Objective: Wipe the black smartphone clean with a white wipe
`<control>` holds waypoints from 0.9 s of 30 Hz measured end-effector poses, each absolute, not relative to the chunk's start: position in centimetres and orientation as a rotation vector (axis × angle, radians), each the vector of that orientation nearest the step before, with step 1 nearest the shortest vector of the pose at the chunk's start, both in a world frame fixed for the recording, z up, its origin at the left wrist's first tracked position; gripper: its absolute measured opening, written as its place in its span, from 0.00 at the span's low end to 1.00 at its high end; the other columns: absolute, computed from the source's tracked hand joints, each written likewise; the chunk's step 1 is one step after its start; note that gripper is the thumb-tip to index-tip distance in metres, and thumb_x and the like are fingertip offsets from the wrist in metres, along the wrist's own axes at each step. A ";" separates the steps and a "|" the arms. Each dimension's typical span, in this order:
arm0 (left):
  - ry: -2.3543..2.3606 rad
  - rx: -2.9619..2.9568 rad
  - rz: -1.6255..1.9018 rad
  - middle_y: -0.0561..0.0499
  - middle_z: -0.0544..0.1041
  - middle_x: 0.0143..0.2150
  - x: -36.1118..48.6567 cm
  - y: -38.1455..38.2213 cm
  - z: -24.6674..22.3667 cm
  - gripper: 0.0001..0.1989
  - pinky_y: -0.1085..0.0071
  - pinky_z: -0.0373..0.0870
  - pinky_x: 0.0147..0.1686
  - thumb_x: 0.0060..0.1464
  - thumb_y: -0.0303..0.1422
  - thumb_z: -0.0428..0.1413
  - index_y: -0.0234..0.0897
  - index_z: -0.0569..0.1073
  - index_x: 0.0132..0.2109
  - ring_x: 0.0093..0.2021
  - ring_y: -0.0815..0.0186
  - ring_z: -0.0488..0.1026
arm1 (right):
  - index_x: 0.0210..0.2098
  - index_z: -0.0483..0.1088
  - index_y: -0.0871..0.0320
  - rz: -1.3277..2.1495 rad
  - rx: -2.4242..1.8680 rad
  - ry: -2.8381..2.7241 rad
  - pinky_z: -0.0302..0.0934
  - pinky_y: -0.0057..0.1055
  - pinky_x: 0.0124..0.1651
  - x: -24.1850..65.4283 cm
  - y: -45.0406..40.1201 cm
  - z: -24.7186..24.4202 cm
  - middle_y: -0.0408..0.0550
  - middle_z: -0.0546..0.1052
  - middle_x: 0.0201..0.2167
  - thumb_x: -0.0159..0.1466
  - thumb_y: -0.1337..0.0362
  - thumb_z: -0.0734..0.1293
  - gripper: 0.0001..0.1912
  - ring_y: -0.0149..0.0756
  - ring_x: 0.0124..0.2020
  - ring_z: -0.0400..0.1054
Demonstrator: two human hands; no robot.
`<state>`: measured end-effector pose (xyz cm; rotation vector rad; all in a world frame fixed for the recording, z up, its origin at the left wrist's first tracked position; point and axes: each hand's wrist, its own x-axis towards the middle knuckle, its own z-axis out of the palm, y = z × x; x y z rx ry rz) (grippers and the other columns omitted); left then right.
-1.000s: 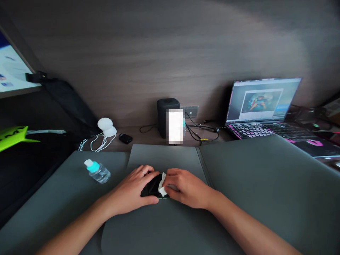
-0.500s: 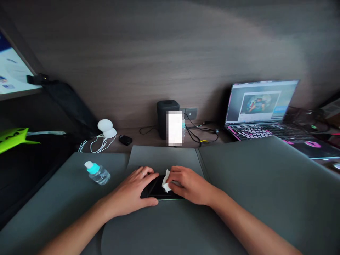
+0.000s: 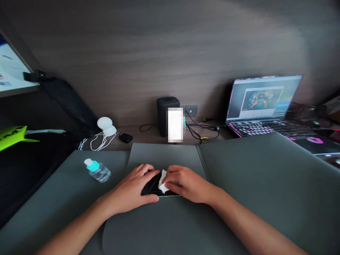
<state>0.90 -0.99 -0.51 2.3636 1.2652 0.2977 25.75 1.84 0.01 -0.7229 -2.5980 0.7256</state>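
Observation:
A black phone-like slab (image 3: 153,186) lies flat on a grey mat (image 3: 164,152). Around its left end my left hand (image 3: 134,187) is spread, with fingers on the far edge and thumb at the near edge. My right hand (image 3: 183,182) pinches a crumpled white tissue (image 3: 162,184) and presses it against the slab's dark surface. The right end of the slab is hidden under my right hand. To the left, a small clear bottle (image 3: 99,172) with a turquoise collar and white cap lies tilted on the mat.
Along the back stand a black cylindrical speaker (image 3: 162,117), a white round device (image 3: 105,124) with cords, a small black object (image 3: 125,137) and black cables (image 3: 195,132). An open laptop (image 3: 259,102) is at the right. A black bag (image 3: 66,102) hangs at the left.
My right hand has slid the tissue slightly left across the slab. My left hand stays around the slab's left end. The view has shifted a little.

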 end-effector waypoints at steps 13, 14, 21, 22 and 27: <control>1.259 2.375 0.313 0.46 0.66 0.61 0.7 -1.0 -0.7 0.30 0.55 0.65 0.57 0.57 0.43 0.59 0.48 0.64 0.64 0.60 0.50 0.65 | 0.41 0.74 0.60 0.665 -0.843 -2.569 0.61 0.29 0.42 26.0 2.1 -0.2 0.48 0.72 0.35 0.68 0.70 0.62 0.08 0.33 0.38 0.68; 1.251 2.378 0.321 0.46 0.66 0.61 0.7 -1.0 -0.7 0.30 0.55 0.65 0.57 0.56 0.43 0.59 0.48 0.64 0.64 0.59 0.50 0.65 | 0.39 0.74 0.61 0.652 -0.828 -2.588 0.61 0.29 0.42 26.0 2.0 -0.2 0.48 0.71 0.35 0.68 0.70 0.62 0.08 0.33 0.38 0.68; 1.249 2.376 0.315 0.45 0.66 0.60 1.0 -1.0 -0.7 0.29 0.54 0.65 0.57 0.56 0.41 0.60 0.46 0.64 0.64 0.60 0.50 0.64 | 0.38 0.74 0.61 0.645 -0.709 -2.632 0.60 0.29 0.42 25.6 1.7 0.0 0.47 0.71 0.34 0.67 0.72 0.63 0.07 0.33 0.37 0.67; 1.247 2.384 0.320 0.45 0.66 0.61 0.9 -1.0 -0.7 0.29 0.54 0.64 0.57 0.57 0.42 0.59 0.47 0.64 0.64 0.60 0.49 0.64 | 0.39 0.74 0.60 0.639 -0.735 -2.616 0.60 0.29 0.43 25.5 1.8 -0.1 0.47 0.71 0.34 0.67 0.72 0.63 0.08 0.33 0.38 0.67; 1.225 2.418 0.335 0.46 0.66 0.60 0.8 -1.1 -1.1 0.31 0.54 0.64 0.57 0.57 0.41 0.60 0.48 0.62 0.65 0.60 0.49 0.63 | 0.41 0.75 0.60 0.642 -0.736 -2.628 0.61 0.31 0.45 25.4 1.7 -0.2 0.49 0.72 0.36 0.67 0.68 0.64 0.07 0.35 0.40 0.67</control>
